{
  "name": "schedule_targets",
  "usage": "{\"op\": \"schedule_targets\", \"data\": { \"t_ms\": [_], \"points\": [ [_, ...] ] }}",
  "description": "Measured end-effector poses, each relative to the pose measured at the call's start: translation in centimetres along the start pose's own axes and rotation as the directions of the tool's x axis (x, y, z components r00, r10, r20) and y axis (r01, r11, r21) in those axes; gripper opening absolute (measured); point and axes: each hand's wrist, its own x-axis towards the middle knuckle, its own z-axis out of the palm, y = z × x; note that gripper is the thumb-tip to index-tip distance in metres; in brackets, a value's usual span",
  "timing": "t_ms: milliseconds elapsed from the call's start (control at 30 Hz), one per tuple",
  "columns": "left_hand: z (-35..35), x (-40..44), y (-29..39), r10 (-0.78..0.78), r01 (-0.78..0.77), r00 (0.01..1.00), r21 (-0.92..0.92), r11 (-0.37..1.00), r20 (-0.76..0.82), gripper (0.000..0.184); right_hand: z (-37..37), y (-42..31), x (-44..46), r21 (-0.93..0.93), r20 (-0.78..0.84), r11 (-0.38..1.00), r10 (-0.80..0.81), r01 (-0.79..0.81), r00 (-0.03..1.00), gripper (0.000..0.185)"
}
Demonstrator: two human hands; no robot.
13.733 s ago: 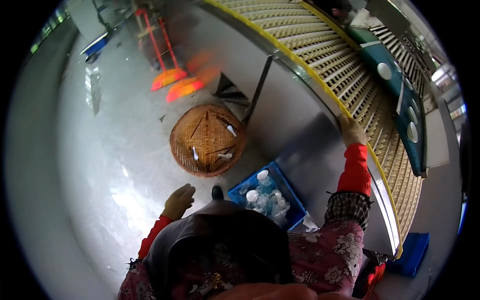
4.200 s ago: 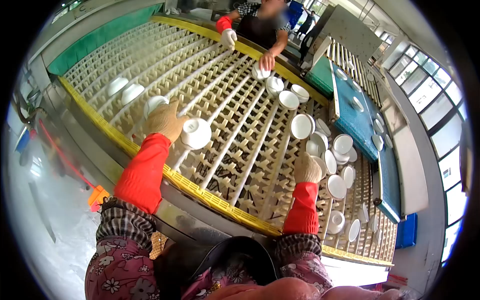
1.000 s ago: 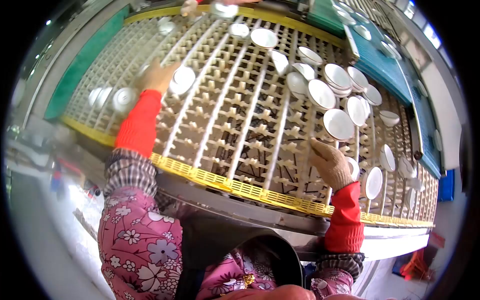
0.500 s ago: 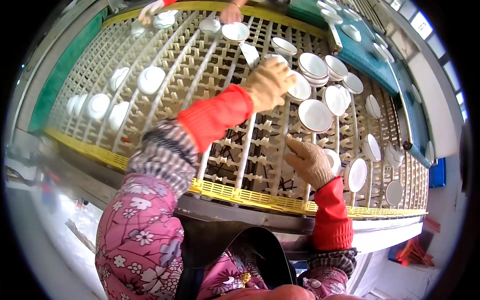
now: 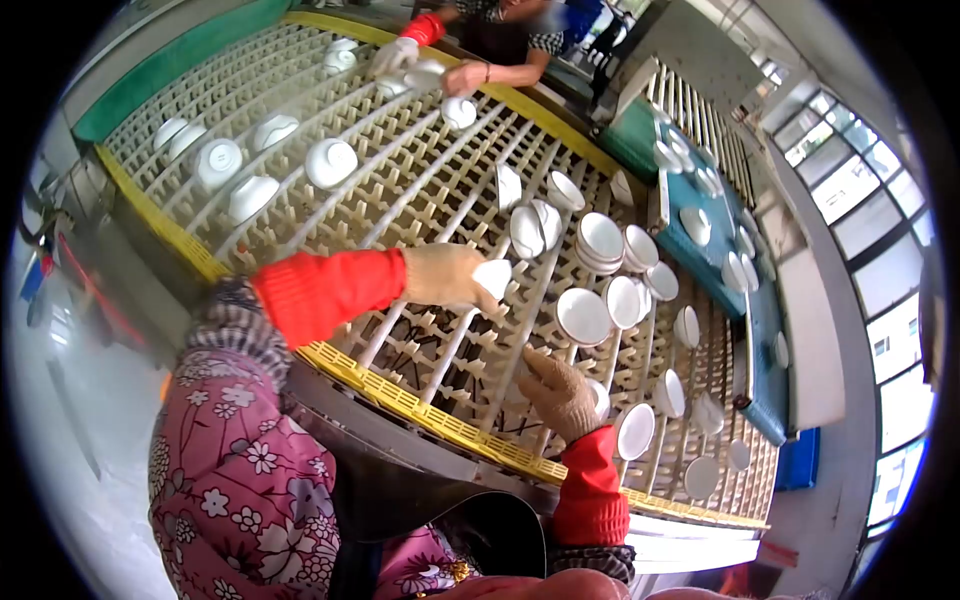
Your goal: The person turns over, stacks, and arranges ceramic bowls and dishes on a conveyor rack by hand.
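Observation:
My left hand [image 5: 446,276], in a tan glove, is closed on a small white bowl [image 5: 493,274] above the rack, its fingers partly hiding the bowl. To its right, my gloved right hand [image 5: 557,394] is open low over the pegs, fingers apart and holding nothing. Beside its wrist, a white bowl [image 5: 600,400] is partly hidden. Just beyond it stand a wide white bowl [image 5: 583,317] and another bowl [image 5: 622,302]. A stack of white bowls [image 5: 600,240] sits farther back, near a pair of tilted bowls [image 5: 530,232].
The pegged conveyor rack [image 5: 400,215] has a yellow edge [image 5: 390,388]. Upturned bowls [image 5: 218,163] lie at the left. Across the rack, a co-worker's hands [image 5: 466,78] handle bowls. A blue-green belt [image 5: 715,270] carrying more bowls runs along the right.
My left hand has drawn back towards me and left, now with a small bowl visible in it. The view has turned right. The co-worker's bowl is now upturned.

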Motion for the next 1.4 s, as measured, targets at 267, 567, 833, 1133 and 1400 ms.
{"op": "schedule_targets", "data": {
  "t_ms": [267, 567, 833, 1133, 1400],
  "points": [
    [-9.8, -4.8, -12.5, 0.106, 0.183, 0.839, 0.460, 0.869, -0.533, 0.046, -0.1, 0.0, -0.5, -0.035, -0.048, 0.993, -0.116, 0.114, 0.992, 0.049],
    [-5.0, -5.9, -3.4, 0.054, 0.403, 0.717, 0.476, 0.782, -0.695, 0.072, -0.6, -0.4, -1.5, 0.109, 0.017, 0.994, -0.001, -0.001, 1.000, 0.052],
    [1.1, 7.4, 3.2, 0.323, 0.081, 0.889, 0.807, 0.585, -0.324, 0.082, 0.0, 1.5, -2.0, 0.144, -0.015, 0.985, -0.095, 0.097, 0.995, 0.054],
    [2.2, 23.3, 5.9, 0.032, -0.195, 0.980, 0.981, 0.021, 0.194, 0.030, -0.9, 0.9, -1.4, -0.017, -0.098, 0.860, -0.510, 0.511, 0.855, 0.045],
    [1.4, 23.6, 4.0, 0.168, 0.104, 0.976, 0.976, 0.193, -0.137, 0.039, -3.8, -2.0, -2.4, -0.011, 0.098, 0.982, -0.185, 0.187, 0.978, 0.047]
  ]
}}
